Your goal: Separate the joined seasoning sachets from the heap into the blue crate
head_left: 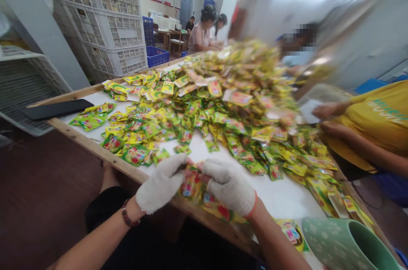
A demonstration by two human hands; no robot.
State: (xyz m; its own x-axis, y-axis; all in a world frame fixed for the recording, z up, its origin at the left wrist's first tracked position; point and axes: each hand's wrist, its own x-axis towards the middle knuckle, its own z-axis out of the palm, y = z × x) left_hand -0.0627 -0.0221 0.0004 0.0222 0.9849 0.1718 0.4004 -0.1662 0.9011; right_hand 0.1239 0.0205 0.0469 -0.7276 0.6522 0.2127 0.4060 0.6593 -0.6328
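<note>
My left hand (161, 185) and my right hand (230, 186), both in white knit gloves, meet at the near wooden edge of the table (95, 149). Their fingers are closed together round a small bunch of yellow-green sachets (193, 185). More sachets hang below my right hand over the table edge. A big heap of the same yellow, green and red sachets (223, 104) covers the white tabletop beyond my hands.
A green patterned mug (347, 244) stands at the near right. A person in a yellow shirt (376, 125) works at the right side. Other people sit at the far end. White crates (108, 23) stack at the left; a black flat object (57, 108) lies on the table's left corner.
</note>
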